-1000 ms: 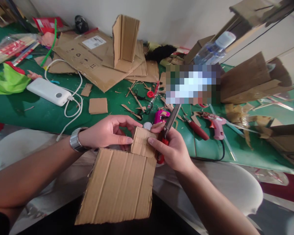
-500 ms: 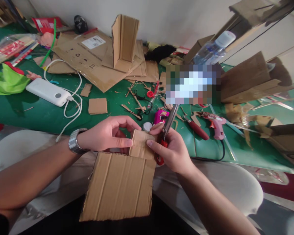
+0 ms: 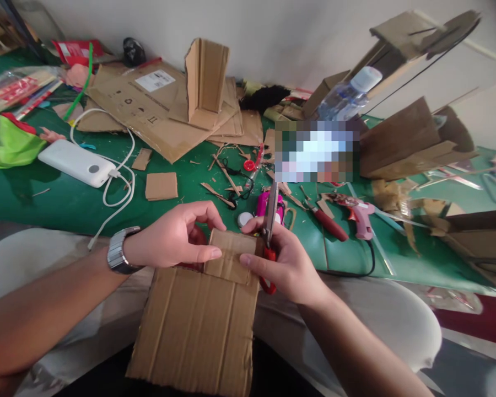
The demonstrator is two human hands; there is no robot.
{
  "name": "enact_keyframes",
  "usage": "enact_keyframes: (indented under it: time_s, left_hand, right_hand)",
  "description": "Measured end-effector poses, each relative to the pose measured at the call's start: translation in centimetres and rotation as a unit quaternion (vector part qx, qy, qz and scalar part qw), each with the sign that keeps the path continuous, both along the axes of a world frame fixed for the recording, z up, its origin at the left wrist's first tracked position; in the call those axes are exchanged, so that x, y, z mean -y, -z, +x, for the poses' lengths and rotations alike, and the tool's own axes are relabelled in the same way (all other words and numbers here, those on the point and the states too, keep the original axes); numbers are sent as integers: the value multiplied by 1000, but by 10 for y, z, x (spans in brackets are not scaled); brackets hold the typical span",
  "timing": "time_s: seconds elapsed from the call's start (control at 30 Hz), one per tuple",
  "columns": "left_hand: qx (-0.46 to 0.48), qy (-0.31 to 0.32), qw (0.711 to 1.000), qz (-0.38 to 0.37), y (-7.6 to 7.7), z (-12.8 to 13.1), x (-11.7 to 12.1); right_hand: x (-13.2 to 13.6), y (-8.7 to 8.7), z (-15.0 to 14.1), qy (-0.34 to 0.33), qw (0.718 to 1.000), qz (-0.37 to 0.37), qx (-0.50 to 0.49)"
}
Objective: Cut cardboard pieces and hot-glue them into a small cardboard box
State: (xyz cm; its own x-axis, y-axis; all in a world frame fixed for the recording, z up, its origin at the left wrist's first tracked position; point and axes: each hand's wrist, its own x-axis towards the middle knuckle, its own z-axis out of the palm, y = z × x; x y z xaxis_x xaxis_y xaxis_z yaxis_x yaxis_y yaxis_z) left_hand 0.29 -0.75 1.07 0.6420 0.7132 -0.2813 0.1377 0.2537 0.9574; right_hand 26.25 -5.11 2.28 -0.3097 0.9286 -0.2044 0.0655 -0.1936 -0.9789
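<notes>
A small rectangle of cardboard (image 3: 228, 249) lies over the top edge of a larger corrugated cardboard sheet (image 3: 192, 328). My left hand (image 3: 176, 234), with a metal watch on its wrist, pinches the small piece's left side, thumb in front and fingers mostly behind. On the right side, the thumb of my right hand (image 3: 287, 259) presses the same piece. Red-handled scissors (image 3: 269, 220) are also tucked in that hand, blades pointing up and away. The large sheet hangs tilted above my lap; what supports it is hidden.
Beyond my hands, the green table (image 3: 86, 207) carries a white power bank (image 3: 76, 162) with a cable, a cardboard square (image 3: 161, 186), a pink glue gun (image 3: 360, 215) and a red-handled tool (image 3: 329, 222). A water bottle (image 3: 349, 94) stands behind a blurred bright patch.
The small cardboard has slid slightly left and down, overlapping the large sheet more. The scissors now point more upright. My view has shifted a little.
</notes>
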Motion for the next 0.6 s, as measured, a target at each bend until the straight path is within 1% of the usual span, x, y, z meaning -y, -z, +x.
enact_keyframes:
  time_s: [0.07,0.2,0.3,0.43,0.53,0.6]
  left_hand:
    - [6,5,1000,-1,0,1,-1]
    - [26,8,1000,8,-1,6,1]
    - [4,18,1000,17,1,7,5]
    - [-16,39,999,23,2,8,8]
    - [-30,42,998,33,-1,10,10]
    - [-42,49,996,55,-3,11,10]
  right_hand:
    - [-1,0,0,0,1000,-1,-8]
    - [1,1,-2,-12,999,-33,-27]
    - [2,-1,-3,-19,998,-46,-42]
    - [2,-2,-3,-26,997,-47,-46]
    - [2,-1,-5,-28,997,-57,-50]
    - [3,0,-6,-30,996,-62,-54]
